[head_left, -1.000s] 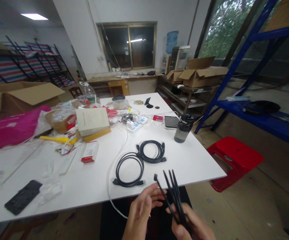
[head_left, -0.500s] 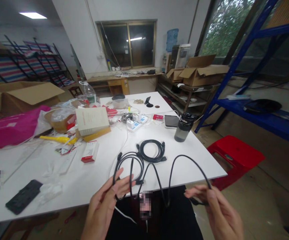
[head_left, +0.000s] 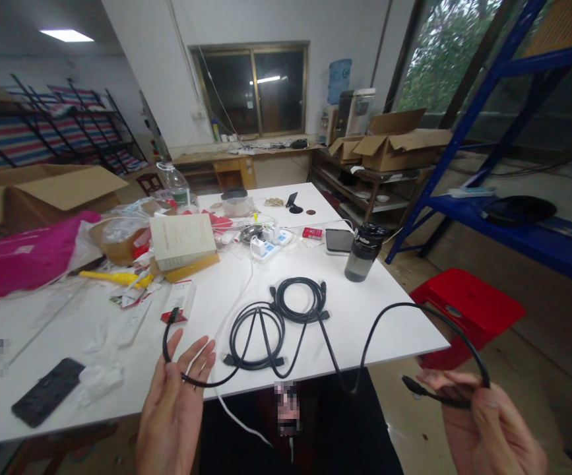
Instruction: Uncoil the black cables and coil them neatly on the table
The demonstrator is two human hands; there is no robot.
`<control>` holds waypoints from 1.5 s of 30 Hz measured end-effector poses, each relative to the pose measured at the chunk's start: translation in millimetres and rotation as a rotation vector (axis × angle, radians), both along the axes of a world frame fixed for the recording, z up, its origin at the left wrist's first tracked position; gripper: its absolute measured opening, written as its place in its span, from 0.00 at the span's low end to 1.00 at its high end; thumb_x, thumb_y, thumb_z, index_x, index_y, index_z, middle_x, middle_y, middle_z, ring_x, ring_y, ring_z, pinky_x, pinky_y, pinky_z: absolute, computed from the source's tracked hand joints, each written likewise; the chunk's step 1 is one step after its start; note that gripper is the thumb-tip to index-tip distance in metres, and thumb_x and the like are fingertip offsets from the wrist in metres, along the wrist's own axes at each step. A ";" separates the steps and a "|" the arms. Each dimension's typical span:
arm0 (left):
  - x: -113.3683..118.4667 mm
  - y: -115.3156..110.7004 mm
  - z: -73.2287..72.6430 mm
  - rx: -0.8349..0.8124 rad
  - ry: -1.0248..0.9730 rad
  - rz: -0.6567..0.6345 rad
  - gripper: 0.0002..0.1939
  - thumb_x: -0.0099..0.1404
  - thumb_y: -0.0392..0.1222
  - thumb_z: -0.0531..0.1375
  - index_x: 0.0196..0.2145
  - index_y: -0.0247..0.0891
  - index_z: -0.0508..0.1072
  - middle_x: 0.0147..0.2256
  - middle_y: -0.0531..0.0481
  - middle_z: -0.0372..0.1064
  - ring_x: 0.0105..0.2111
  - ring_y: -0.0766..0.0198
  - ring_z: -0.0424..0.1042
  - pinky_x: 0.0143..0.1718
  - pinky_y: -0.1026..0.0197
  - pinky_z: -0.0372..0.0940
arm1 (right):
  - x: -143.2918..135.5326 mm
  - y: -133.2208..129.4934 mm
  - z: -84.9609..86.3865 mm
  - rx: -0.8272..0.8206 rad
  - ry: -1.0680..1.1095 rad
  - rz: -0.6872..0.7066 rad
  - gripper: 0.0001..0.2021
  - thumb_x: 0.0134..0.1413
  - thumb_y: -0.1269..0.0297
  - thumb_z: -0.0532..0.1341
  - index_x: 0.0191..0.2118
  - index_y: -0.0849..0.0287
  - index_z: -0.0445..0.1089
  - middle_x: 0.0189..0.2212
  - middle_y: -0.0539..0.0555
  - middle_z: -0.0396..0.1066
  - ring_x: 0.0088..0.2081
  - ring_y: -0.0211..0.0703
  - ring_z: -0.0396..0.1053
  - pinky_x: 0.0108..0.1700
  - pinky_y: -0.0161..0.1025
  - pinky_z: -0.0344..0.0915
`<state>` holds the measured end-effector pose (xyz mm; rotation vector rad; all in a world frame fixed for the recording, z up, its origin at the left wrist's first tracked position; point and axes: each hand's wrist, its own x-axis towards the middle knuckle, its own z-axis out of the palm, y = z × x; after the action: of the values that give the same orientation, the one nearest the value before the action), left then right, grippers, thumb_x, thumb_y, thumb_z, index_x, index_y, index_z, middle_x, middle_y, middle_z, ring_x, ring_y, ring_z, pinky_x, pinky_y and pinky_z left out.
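A black cable (head_left: 332, 349) hangs in loose zigzag bends between my two hands, near the front edge of the white table. My left hand (head_left: 175, 396) has one end, pinched under the thumb, with the plug pointing up and the other fingers spread. At the lower right, beyond the table edge, my right hand (head_left: 486, 415) grips the other end, whose plug points left. Two coiled black cables lie on the table behind the hanging one: a nearer coil (head_left: 233, 336) and a farther coil (head_left: 278, 305), touching each other.
A white power strip (head_left: 266, 247), a dark-lidded cup (head_left: 359, 257) and a red-and-white box (head_left: 185, 297) are on the table (head_left: 394, 330). A black phone-like slab (head_left: 48, 390) lies front left, near a book (head_left: 181, 239) and clutter. A red stool (head_left: 468, 303) stands right.
My hands have moved apart, left hand leftward and right hand rightward. The cable between them is stretched wider, its bends more open.
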<state>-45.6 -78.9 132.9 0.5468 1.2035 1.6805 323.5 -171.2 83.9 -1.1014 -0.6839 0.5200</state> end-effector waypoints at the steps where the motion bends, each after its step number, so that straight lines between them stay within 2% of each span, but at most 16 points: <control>1: 2.1 0.3 1.0 0.026 0.001 0.024 0.33 0.68 0.55 0.70 0.67 0.47 0.72 0.54 0.43 0.81 0.61 0.48 0.76 0.74 0.39 0.56 | -2.2 0.5 0.1 0.008 -0.010 0.011 0.15 0.67 0.49 0.68 0.43 0.56 0.81 0.38 0.58 0.81 0.41 0.47 0.82 0.51 0.42 0.82; 6: -12.5 4.7 3.6 0.161 0.016 0.118 0.31 0.69 0.54 0.70 0.66 0.51 0.71 0.51 0.47 0.82 0.60 0.50 0.76 0.74 0.39 0.55 | 4.2 4.5 10.5 0.087 -0.060 -0.004 0.13 0.69 0.50 0.65 0.42 0.54 0.81 0.36 0.56 0.80 0.41 0.48 0.81 0.52 0.44 0.81; 11: -20.2 4.9 -0.7 0.144 -0.039 0.069 0.32 0.69 0.56 0.68 0.68 0.53 0.68 0.53 0.43 0.82 0.61 0.46 0.76 0.74 0.34 0.52 | 6.4 12.3 29.2 0.192 -0.053 -0.012 0.10 0.67 0.51 0.67 0.41 0.50 0.79 0.36 0.54 0.78 0.41 0.49 0.79 0.54 0.52 0.79; 16: 12.1 -1.8 -25.8 0.033 -0.243 -0.107 0.36 0.71 0.61 0.65 0.72 0.58 0.62 0.56 0.40 0.80 0.61 0.44 0.77 0.73 0.33 0.52 | -43.4 21.4 45.7 0.268 -0.127 0.299 0.12 0.74 0.52 0.59 0.47 0.48 0.78 0.39 0.56 0.79 0.49 0.55 0.79 0.55 0.62 0.78; 19: 33.5 -10.0 -42.8 -0.062 -0.408 -0.277 0.37 0.73 0.60 0.63 0.75 0.58 0.58 0.58 0.38 0.79 0.60 0.43 0.78 0.72 0.35 0.55 | -82.0 27.6 51.8 0.323 -0.261 0.527 0.16 0.78 0.54 0.51 0.52 0.48 0.76 0.42 0.58 0.79 0.52 0.55 0.79 0.54 0.59 0.78; 21: 42.8 -16.4 -48.4 -0.111 -0.478 -0.365 0.36 0.75 0.54 0.63 0.76 0.57 0.58 0.59 0.38 0.78 0.59 0.44 0.78 0.70 0.38 0.60 | -100.8 31.0 54.0 0.347 -0.398 0.652 0.17 0.79 0.54 0.50 0.55 0.49 0.74 0.44 0.60 0.79 0.51 0.53 0.79 0.51 0.52 0.79; 23: 47.8 -21.6 -47.2 -0.155 -0.518 -0.411 0.35 0.75 0.47 0.64 0.75 0.53 0.60 0.58 0.37 0.78 0.57 0.44 0.80 0.65 0.41 0.66 | -112.1 33.2 54.2 0.288 -0.590 0.753 0.16 0.79 0.56 0.51 0.57 0.51 0.73 0.46 0.61 0.78 0.49 0.50 0.78 0.49 0.45 0.78; 25: 50.3 -23.9 -40.3 -0.196 -0.545 -0.424 0.34 0.75 0.45 0.65 0.74 0.52 0.62 0.56 0.37 0.79 0.52 0.47 0.82 0.59 0.45 0.72 | -118.0 34.5 51.6 0.179 -0.811 0.806 0.13 0.78 0.61 0.54 0.57 0.53 0.73 0.47 0.60 0.77 0.47 0.47 0.77 0.48 0.41 0.77; 29: 57.9 -21.5 -20.6 -0.137 -0.521 -0.488 0.35 0.73 0.51 0.67 0.73 0.53 0.64 0.43 0.46 0.78 0.38 0.58 0.79 0.47 0.53 0.73 | -125.5 37.5 39.0 0.046 -1.067 0.784 0.12 0.73 0.71 0.58 0.55 0.54 0.74 0.49 0.59 0.77 0.49 0.49 0.75 0.51 0.45 0.76; 32: 67.5 -19.2 -9.9 -0.049 -0.404 -0.517 0.35 0.74 0.56 0.65 0.73 0.50 0.63 0.29 0.56 0.63 0.29 0.66 0.67 0.41 0.58 0.69 | -131.8 40.8 27.7 -0.008 -1.066 0.796 0.14 0.71 0.71 0.61 0.58 0.51 0.74 0.53 0.59 0.76 0.52 0.51 0.75 0.55 0.48 0.76; 35: 72.8 -18.5 -4.9 0.001 -0.214 -0.492 0.36 0.77 0.60 0.60 0.76 0.50 0.58 0.27 0.59 0.54 0.26 0.68 0.58 0.33 0.64 0.63 | -137.6 43.6 14.6 -0.073 -0.914 0.824 0.15 0.73 0.67 0.60 0.59 0.46 0.74 0.58 0.58 0.73 0.59 0.52 0.74 0.61 0.49 0.73; 37: 71.7 -17.7 -3.6 0.071 0.015 -0.496 0.36 0.79 0.59 0.57 0.78 0.50 0.53 0.27 0.57 0.57 0.25 0.67 0.58 0.30 0.64 0.61 | -140.0 45.3 7.2 -0.087 -0.723 0.832 0.15 0.73 0.63 0.62 0.61 0.45 0.73 0.60 0.59 0.72 0.62 0.52 0.72 0.65 0.49 0.70; 39: 68.2 -16.0 -1.9 0.202 0.340 -0.549 0.32 0.80 0.55 0.56 0.76 0.49 0.58 0.31 0.51 0.67 0.28 0.63 0.67 0.33 0.61 0.67 | -140.2 47.5 5.7 -0.071 -0.453 0.827 0.21 0.71 0.55 0.65 0.65 0.46 0.69 0.62 0.61 0.71 0.64 0.54 0.71 0.67 0.51 0.69; 42: 64.7 -13.0 5.5 0.488 0.827 -0.710 0.24 0.78 0.43 0.59 0.69 0.49 0.72 0.44 0.41 0.80 0.43 0.51 0.79 0.49 0.51 0.74 | -134.9 52.8 19.3 0.003 -0.069 0.835 0.34 0.64 0.40 0.67 0.69 0.49 0.65 0.63 0.64 0.72 0.63 0.58 0.73 0.65 0.53 0.71; 43: 64.7 -12.3 9.3 0.571 0.942 -0.765 0.24 0.77 0.39 0.60 0.69 0.49 0.73 0.48 0.40 0.81 0.48 0.47 0.80 0.54 0.48 0.73 | -132.0 54.8 26.5 0.010 0.000 0.837 0.34 0.63 0.38 0.67 0.68 0.50 0.67 0.61 0.64 0.74 0.60 0.58 0.75 0.62 0.52 0.74; 45: 65.8 -11.3 16.9 0.669 1.098 -0.832 0.28 0.76 0.35 0.61 0.71 0.50 0.69 0.54 0.40 0.80 0.54 0.45 0.79 0.58 0.46 0.71 | -126.4 58.6 39.9 -0.040 0.035 0.814 0.29 0.64 0.42 0.69 0.64 0.51 0.71 0.53 0.62 0.79 0.53 0.53 0.79 0.56 0.48 0.76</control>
<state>20.2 -90.2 149.8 2.2255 0.8039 0.9423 197.1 -112.6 123.8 -0.8135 -1.0924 1.2446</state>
